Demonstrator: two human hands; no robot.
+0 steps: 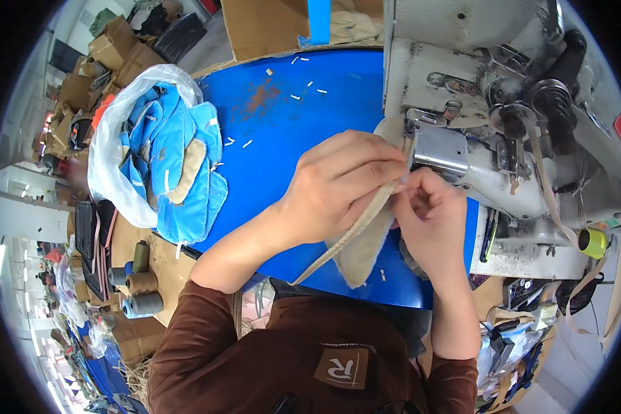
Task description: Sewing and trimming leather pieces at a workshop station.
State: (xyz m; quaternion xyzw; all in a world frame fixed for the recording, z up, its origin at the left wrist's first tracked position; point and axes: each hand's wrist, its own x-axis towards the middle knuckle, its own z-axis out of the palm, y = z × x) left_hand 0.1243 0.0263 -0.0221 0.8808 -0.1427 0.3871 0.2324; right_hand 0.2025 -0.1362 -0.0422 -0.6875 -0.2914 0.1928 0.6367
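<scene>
A beige fabric piece (356, 265) with a narrow beige strip (345, 241) along it hangs below my hands, in front of a sewing machine (455, 86). My left hand (341, 181) is closed on the fabric piece, its fingertips beside the machine's metal plate (440, 152). Close by on the right, my right hand (432, 214) pinches the edge of the same piece with thumb and curled fingers. Both sets of fingertips nearly meet there. Part of the fabric is hidden behind my hands, and its upper end reaches up beside the machine's foot.
A clear plastic bag (107, 172) of blue fabric pieces (179, 162) stands left on the blue tabletop (248, 172). Short thread scraps lie farther back, near a cardboard box (265, 31). Thread spools (143, 281) stand at the lower left. A beige tape (546, 179) hangs from the machine.
</scene>
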